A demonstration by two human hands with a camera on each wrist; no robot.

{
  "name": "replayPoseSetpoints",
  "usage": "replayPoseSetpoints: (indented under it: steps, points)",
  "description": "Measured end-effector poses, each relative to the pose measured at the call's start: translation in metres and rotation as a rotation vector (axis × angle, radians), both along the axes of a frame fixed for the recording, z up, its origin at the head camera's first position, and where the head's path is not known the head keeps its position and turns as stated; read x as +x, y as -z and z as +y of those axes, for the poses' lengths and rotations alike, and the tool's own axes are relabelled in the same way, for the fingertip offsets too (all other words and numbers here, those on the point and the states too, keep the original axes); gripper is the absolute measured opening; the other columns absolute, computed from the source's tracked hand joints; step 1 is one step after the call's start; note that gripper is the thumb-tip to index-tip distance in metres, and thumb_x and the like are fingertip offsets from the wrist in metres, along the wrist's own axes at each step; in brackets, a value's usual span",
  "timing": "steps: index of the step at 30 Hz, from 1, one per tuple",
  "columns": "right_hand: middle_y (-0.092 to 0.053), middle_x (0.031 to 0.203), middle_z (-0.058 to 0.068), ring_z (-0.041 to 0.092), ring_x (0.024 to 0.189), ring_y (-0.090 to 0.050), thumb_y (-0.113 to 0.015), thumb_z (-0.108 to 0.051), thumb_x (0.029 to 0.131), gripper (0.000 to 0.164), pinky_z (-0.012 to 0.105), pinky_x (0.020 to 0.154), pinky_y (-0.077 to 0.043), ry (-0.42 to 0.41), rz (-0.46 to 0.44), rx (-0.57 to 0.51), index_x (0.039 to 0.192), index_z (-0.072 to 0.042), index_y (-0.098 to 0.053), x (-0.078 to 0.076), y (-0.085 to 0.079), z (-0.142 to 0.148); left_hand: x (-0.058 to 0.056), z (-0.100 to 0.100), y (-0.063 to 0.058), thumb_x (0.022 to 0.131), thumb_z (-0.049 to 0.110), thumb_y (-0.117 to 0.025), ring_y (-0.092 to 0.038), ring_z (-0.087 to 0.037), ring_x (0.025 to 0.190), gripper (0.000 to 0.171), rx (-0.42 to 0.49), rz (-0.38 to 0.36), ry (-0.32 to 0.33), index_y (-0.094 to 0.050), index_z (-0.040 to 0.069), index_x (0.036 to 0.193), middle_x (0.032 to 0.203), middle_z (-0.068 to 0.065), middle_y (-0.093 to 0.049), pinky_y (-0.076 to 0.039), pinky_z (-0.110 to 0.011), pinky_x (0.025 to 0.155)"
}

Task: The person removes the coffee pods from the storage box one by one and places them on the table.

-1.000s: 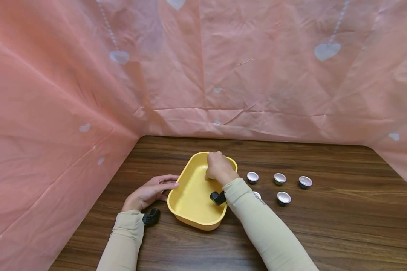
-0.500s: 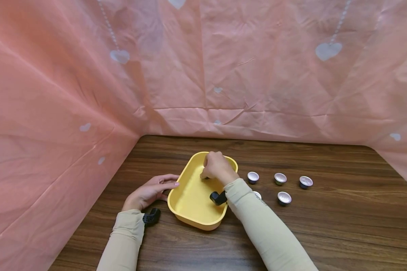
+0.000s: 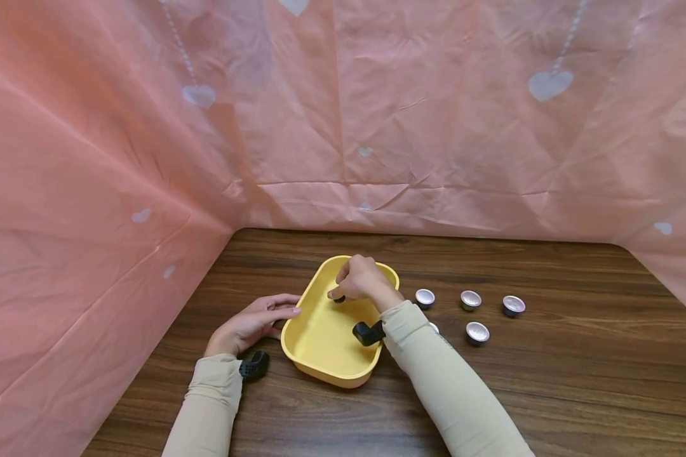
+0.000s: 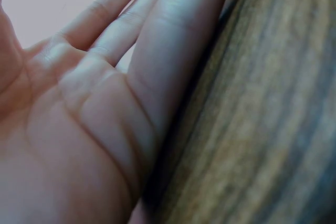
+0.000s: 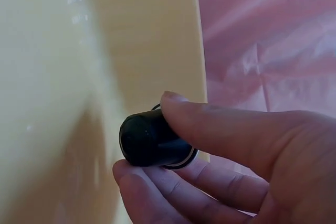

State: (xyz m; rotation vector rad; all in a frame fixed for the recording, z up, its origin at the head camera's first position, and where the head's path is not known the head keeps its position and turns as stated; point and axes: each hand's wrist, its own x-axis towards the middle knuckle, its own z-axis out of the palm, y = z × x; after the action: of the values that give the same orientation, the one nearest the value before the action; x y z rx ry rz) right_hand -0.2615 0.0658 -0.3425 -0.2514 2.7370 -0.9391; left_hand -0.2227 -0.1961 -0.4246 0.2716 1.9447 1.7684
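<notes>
A yellow plastic bin [image 3: 326,346] stands on the wooden table, turned at an angle. My left hand [image 3: 257,322] lies along its left wall, with the thumb at the rim and the fingers extended. In the left wrist view the palm [image 4: 79,114] shows, with nothing held in it. Inside the bin's far part, my right hand [image 3: 363,279] pinches a dark coffee capsule [image 5: 149,140] between thumb and fingers. Seen from the right wrist, the capsule lies on its side in the grip, close to the bin wall [image 5: 152,40].
Right of the bin, several foil-lidded coffee capsules stand lid up, among them a near one [image 3: 477,332] and a far-right one [image 3: 514,306]. Another capsule [image 3: 434,327] is partly hidden by the right sleeve. A pink curtain [image 3: 446,127] borders the wooden table [image 3: 577,368] behind and at left.
My right hand has shifted slightly left inside the bin, and the dark capsule in its fingers has come into sight. The left hand and the bin have stayed put.
</notes>
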Motion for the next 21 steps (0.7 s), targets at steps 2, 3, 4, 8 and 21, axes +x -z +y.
replayPoseSetpoints:
  steps: [2, 3, 4, 8, 21]
  points:
    - [-0.076, 0.098, 0.007, 0.014, 0.074, -0.074, -0.095, -0.029, 0.082, 0.029, 0.025, 0.070, -0.054, 0.003, 0.012, -0.005, 0.099, -0.011, -0.080, 0.001, -0.001, 0.001, 0.000, 0.000, 0.000, 0.107, 0.025, -0.065, -0.071, -0.015, 0.114, 0.056, 0.001, 0.000, -0.002, -0.052, 0.000, 0.155, 0.133, 0.000, -0.070, -0.064, -0.040, 0.088]
    - [-0.077, 0.098, 0.007, 0.014, 0.075, -0.075, -0.095, -0.030, 0.082, 0.029, 0.026, 0.071, -0.055, 0.005, 0.018, -0.005, 0.099, -0.012, -0.081, 0.001, -0.002, 0.002, 0.001, 0.001, -0.001, 0.107, 0.025, -0.065, -0.071, -0.015, 0.114, 0.056, 0.001, 0.001, -0.003, -0.052, 0.000, 0.155, 0.133, 0.000, -0.070, -0.064, -0.040, 0.088]
    - [-0.077, 0.098, 0.007, 0.014, 0.076, -0.075, -0.095, -0.031, 0.082, 0.030, 0.027, 0.072, -0.055, 0.005, 0.025, -0.003, 0.100, -0.013, -0.081, 0.001, -0.003, 0.002, 0.001, 0.001, -0.001, 0.107, 0.025, -0.065, -0.071, -0.015, 0.114, 0.056, 0.001, 0.002, -0.004, -0.052, 0.000, 0.155, 0.133, 0.000, -0.070, -0.064, -0.040, 0.087]
    - [-0.078, 0.099, 0.003, 0.016, 0.086, -0.072, -0.095, -0.034, 0.081, 0.031, 0.031, 0.080, -0.057, -0.001, 0.056, -0.002, 0.103, -0.015, -0.082, 0.004, -0.009, 0.007, 0.001, 0.001, -0.001, 0.107, 0.024, -0.065, -0.071, -0.014, 0.114, 0.055, 0.004, 0.006, -0.005, -0.052, -0.001, 0.154, 0.132, 0.001, -0.071, -0.064, -0.039, 0.087]
    - [-0.081, 0.092, -0.002, 0.010, 0.085, -0.072, -0.092, -0.027, 0.080, 0.031, 0.026, 0.076, -0.053, -0.106, 0.087, -0.237, 0.105, -0.012, -0.080, 0.020, -0.021, 0.040, 0.001, 0.000, -0.001, 0.106, 0.023, -0.065, -0.074, -0.016, 0.109, 0.056, 0.009, -0.002, -0.004, -0.051, -0.002, 0.154, 0.128, 0.000, -0.071, -0.065, -0.040, 0.086]
